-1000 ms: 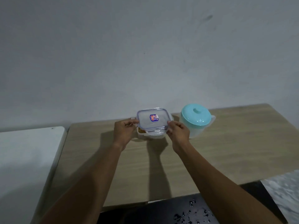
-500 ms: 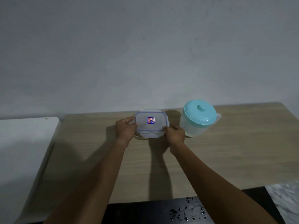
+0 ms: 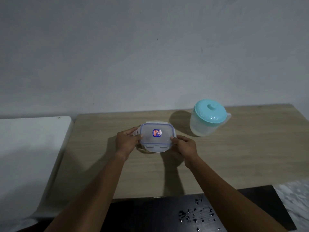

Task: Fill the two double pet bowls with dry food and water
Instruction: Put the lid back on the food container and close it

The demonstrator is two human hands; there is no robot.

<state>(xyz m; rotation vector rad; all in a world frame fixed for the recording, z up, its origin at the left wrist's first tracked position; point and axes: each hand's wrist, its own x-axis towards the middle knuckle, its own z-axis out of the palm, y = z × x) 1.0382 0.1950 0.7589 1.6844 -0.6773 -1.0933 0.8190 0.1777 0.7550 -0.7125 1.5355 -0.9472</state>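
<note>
Drawn nearer, the food container [image 3: 156, 136] is now apart from the jug [image 3: 209, 121] on the wooden surface [image 3: 250, 156] below a grey wall [image 3: 150, 56]; left hand [image 3: 127, 142] and right hand [image 3: 184, 146] grip its sides.

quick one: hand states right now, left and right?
Left hand: closed, holding the container lid by its left edge.
Right hand: closed, holding the same lid at its right front corner.

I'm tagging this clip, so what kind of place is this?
Probably a plain room at home, perhaps a kitchen corner: a wooden table against a bare grey wall, holding a lidded food container and a teal-lidded jug.
</note>
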